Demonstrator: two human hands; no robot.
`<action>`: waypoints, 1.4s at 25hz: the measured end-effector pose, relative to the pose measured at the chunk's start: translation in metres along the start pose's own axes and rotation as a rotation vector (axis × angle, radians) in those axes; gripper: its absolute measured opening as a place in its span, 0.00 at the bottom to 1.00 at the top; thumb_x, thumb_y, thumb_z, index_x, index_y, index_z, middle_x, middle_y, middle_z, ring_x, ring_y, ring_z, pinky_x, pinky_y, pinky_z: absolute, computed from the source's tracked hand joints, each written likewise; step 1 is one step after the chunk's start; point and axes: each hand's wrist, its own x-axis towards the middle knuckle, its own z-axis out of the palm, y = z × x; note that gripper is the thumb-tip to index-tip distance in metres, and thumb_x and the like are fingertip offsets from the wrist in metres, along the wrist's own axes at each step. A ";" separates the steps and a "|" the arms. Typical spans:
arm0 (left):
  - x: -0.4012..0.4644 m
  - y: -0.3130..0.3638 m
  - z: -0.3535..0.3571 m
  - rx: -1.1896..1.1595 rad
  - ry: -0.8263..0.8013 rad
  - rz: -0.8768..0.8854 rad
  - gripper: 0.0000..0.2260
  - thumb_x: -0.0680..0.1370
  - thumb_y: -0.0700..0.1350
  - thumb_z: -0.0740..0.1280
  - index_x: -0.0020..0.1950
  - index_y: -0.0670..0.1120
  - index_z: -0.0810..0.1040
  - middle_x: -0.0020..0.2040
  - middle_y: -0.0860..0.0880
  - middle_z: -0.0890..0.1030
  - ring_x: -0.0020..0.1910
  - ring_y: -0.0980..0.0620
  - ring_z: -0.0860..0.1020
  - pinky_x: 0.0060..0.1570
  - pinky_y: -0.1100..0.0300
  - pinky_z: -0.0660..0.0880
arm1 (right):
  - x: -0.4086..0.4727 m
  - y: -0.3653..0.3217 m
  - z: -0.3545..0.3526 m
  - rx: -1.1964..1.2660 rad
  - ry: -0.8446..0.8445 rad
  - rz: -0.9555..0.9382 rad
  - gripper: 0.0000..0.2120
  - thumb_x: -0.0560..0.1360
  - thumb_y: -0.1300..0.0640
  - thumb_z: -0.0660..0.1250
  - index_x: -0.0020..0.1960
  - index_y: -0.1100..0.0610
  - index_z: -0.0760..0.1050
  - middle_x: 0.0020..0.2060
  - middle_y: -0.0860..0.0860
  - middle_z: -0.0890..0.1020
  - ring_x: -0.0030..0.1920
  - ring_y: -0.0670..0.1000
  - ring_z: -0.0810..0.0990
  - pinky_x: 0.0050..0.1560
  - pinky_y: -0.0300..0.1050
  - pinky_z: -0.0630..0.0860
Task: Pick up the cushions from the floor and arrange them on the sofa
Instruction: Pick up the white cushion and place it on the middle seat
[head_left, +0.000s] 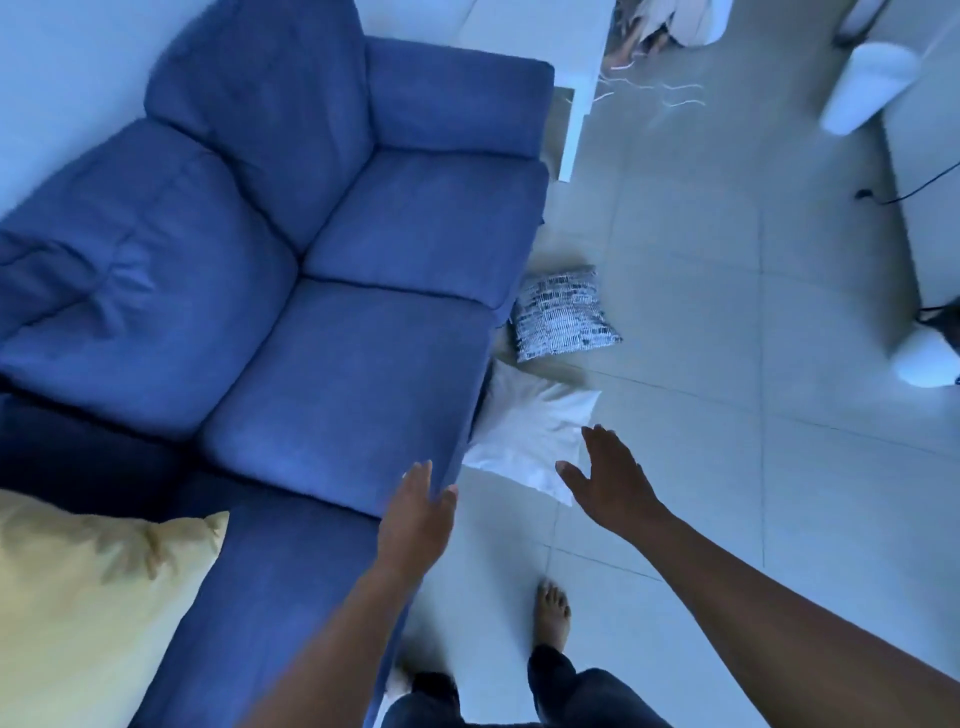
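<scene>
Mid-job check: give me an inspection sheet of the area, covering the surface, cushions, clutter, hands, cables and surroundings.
Surface: pale tiled floor; blue sofa, seat bare.
Job's things: white cushion and patterned cushion on the floor against the sofa front; yellow cushion near the sofa's arm.
Clutter: loose white strands on the floor far off.
Hands: left hand and right hand open, empty, above the white cushion's near edge.
Cables: black cable at right.
Surroundings: white furniture, white wall.
</scene>
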 end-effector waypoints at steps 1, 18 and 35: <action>0.004 0.018 0.013 0.029 -0.024 0.021 0.29 0.86 0.51 0.62 0.85 0.43 0.60 0.85 0.44 0.61 0.84 0.47 0.59 0.81 0.52 0.56 | 0.001 0.018 -0.011 0.002 0.012 0.024 0.35 0.84 0.42 0.60 0.83 0.59 0.55 0.83 0.58 0.57 0.83 0.57 0.53 0.77 0.58 0.58; 0.202 0.168 0.067 0.214 -0.226 0.114 0.29 0.86 0.50 0.62 0.85 0.42 0.59 0.85 0.43 0.62 0.84 0.46 0.59 0.81 0.52 0.57 | 0.170 0.088 -0.084 0.280 0.029 0.303 0.37 0.83 0.41 0.61 0.84 0.58 0.53 0.84 0.56 0.55 0.84 0.56 0.53 0.80 0.54 0.55; 0.567 0.015 0.317 0.258 -0.176 -0.322 0.29 0.82 0.51 0.64 0.81 0.40 0.67 0.78 0.38 0.72 0.76 0.39 0.72 0.69 0.53 0.70 | 0.476 0.245 0.187 0.347 -0.215 0.580 0.32 0.83 0.45 0.64 0.79 0.62 0.61 0.76 0.59 0.71 0.76 0.61 0.68 0.68 0.51 0.67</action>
